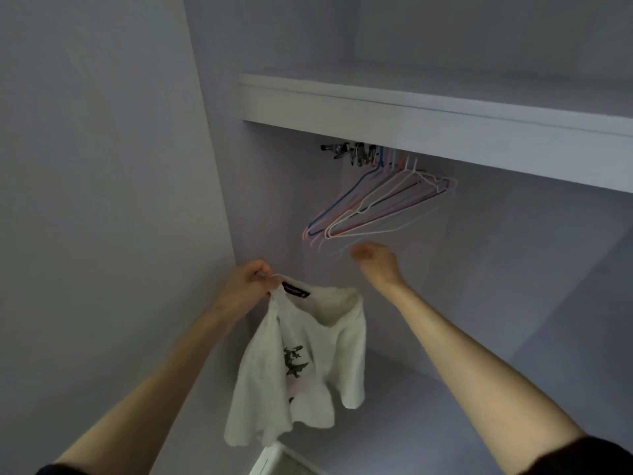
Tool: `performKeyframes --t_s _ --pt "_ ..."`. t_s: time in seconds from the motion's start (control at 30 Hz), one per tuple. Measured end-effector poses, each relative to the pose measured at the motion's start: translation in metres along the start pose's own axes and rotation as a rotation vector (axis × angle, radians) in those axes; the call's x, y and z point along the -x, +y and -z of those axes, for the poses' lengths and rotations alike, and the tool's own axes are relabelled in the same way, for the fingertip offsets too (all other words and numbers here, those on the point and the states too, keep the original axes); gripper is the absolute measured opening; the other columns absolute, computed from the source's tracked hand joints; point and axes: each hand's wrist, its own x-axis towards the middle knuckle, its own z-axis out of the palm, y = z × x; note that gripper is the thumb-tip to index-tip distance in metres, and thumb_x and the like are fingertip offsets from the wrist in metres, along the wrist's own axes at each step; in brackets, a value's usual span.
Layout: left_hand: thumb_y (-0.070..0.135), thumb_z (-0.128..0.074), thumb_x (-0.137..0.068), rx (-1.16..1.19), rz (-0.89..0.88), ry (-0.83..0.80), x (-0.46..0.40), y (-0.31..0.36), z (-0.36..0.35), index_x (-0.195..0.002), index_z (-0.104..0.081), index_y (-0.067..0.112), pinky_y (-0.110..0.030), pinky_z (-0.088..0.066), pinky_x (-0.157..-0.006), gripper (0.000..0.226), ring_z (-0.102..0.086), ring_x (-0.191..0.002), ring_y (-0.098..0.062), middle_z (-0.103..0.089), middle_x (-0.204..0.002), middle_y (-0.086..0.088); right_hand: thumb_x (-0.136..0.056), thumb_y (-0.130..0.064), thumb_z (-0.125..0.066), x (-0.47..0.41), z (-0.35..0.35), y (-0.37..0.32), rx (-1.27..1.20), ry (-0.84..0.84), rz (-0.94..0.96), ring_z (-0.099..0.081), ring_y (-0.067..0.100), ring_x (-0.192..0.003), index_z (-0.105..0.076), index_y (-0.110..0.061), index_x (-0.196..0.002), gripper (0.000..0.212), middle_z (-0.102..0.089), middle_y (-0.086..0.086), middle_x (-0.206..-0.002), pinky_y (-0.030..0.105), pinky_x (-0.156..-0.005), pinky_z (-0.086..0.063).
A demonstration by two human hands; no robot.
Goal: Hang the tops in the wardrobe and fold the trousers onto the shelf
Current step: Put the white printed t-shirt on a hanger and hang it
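A person is standing at an open wardrobe (513,303), the left hand (248,281) pinching the hook of a white hanger (275,276) with a white top (301,358) already draped on it. The top is hanging low and well apart from the rail (337,150), bunched to one side, with a dark print showing on the front. The right hand (375,260) is reaching up just under a cluster of empty hangers (376,204), its fingers blurred; whether they are closing on a wire or merely brushing it cannot be told.

The risk from here appears twofold. The top seems to be sitting unevenly on its hanger, so a tilt on the way up could let one shoulder slide off and drop the garment to the wardrobe floor. The empty hangers are also crowded together at the near end of the rail, tilted and overlapping, and pushing through them could tangle the hooks or knock one loose.

A thick white shelf (411,111) is running across just above the rail, leaving little headroom for lifting a hook over it, and a few metal clips (359,154) are bunched beside the hanger hooks. The left wardrobe wall (102,200) is standing close by the left arm. A pale corner of a box or drawer (274,457) is showing at the bottom edge. No trousers are in view.
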Motion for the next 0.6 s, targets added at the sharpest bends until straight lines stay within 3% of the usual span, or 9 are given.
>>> performKeyframes --t_s 0.07,0.13,0.2,0.27,0.37,0.43,0.47,0.53,0.6 --pt "0.001 -0.064 -0.084 -0.072 -0.047 -0.018 -0.003 0.007 0.006 -0.065 -0.049 0.008 -0.017 -0.035 -0.05 0.025 -0.044 -0.05 -0.006 -0.051 -0.059 -0.005 -0.095 -0.009 -0.048 -0.025 0.001 -0.022 -0.404 0.096 -0.111 -0.054 0.035 -0.114 -0.058 0.002 -0.118 0.027 -0.058 0.02 -0.123 0.043 -0.093 -0.043" --pt "0.0 -0.063 -0.084 -0.087 -0.053 -0.001 -0.004 0.013 0.011 -0.067 -0.05 0.007 -0.024 -0.032 -0.055 0.022 -0.042 -0.061 -0.015 -0.051 -0.067 -0.01 -0.097 -0.008 -0.045 -0.045 0.008 -0.038 -0.882 0.094 -0.307 -0.055 0.027 -0.093 -0.05 -0.008 -0.115 0.019 -0.051 0.017 -0.111 0.04 -0.081 -0.05" --pt "-0.004 -0.062 -0.083 -0.041 -0.05 0.002 -0.006 0.017 0.014 -0.067 -0.05 0.006 -0.021 -0.033 -0.057 0.023 -0.044 -0.066 -0.016 -0.052 -0.07 -0.01 -0.097 -0.008 -0.042 -0.061 0.015 -0.043 -1.155 0.055 -0.44 -0.046 0.017 -0.07 -0.049 -0.01 -0.101 0.008 -0.047 0.01 -0.088 0.034 -0.078 -0.049" --pt "-0.007 -0.06 -0.083 -0.024 -0.051 -0.013 -0.008 0.023 0.015 -0.065 -0.048 0.006 -0.016 -0.034 -0.055 0.025 -0.047 -0.058 -0.009 -0.05 -0.065 -0.009 -0.097 -0.005 -0.04 -0.069 0.017 -0.042 -1.298 0.064 -0.501 -0.044 0.016 -0.063 -0.048 -0.01 -0.08 0.019 -0.045 0.01 -0.076 0.032 -0.072 -0.048" --pt "-0.009 -0.059 -0.083 -0.026 -0.064 -0.026 -0.01 0.029 0.014 -0.063 -0.046 0.007 -0.009 -0.033 -0.049 0.029 -0.045 -0.043 0.003 -0.048 -0.059 -0.008 -0.096 -0.006 -0.046 -0.074 0.017 -0.04 -1.348 0.142 -0.536 -0.06 0.012 -0.072 -0.046 -0.008 -0.072 0.024 -0.06 0.018 -0.083 0.023 -0.049 -0.044" --pt "-0.009 -0.059 -0.083 -0.024 -0.069 -0.033 -0.011 0.03 0.013 -0.063 -0.046 0.007 -0.008 -0.033 -0.049 0.029 -0.045 -0.042 0.003 -0.048 -0.059 -0.008 -0.095 -0.005 -0.049 -0.074 0.019 -0.039 -1.279 0.208 -0.507 -0.053 0.006 -0.043 -0.047 -0.009 -0.068 0.028 -0.058 0.008 -0.055 0.019 -0.04 -0.039" --pt "-0.01 -0.059 -0.083 -0.019 -0.073 -0.036 -0.013 0.029 0.012 -0.063 -0.046 0.008 -0.008 -0.033 -0.048 0.03 -0.045 -0.041 0.003 -0.048 -0.059 -0.008 -0.095 -0.006 -0.049 -0.076 0.021 -0.037 -1.178 0.246 -0.489 -0.047 0.005 -0.036 -0.047 -0.011 -0.066 0.03 -0.053 0.003 -0.049 0.019 -0.042 -0.037" --pt "-0.011 -0.059 -0.082 -0.001 -0.076 -0.043 -0.014 0.025 0.011 -0.062 -0.046 0.008 -0.008 -0.032 -0.046 0.031 -0.044 -0.04 0.003 -0.047 -0.058 -0.007 -0.096 -0.008 -0.048 -0.073 0.023 -0.034 -1.006 0.279 -0.435 -0.048 0.006 -0.045 -0.052 -0.013 -0.07 0.027 -0.052 0.0 -0.061 0.02 -0.048 -0.036" --pt "-0.01 -0.061 -0.081 -0.011 -0.089 -0.073 -0.017 0.021 0.008 -0.061 -0.047 0.008 -0.008 -0.033 -0.046 0.03 -0.044 -0.041 0.003 -0.048 -0.057 -0.007 -0.095 -0.01 -0.048 -0.067 0.027 -0.028 -0.982 0.334 -0.406 -0.048 0.009 -0.053 -0.059 -0.013 -0.079 0.019 -0.056 0.001 -0.066 0.021 -0.048 -0.035"
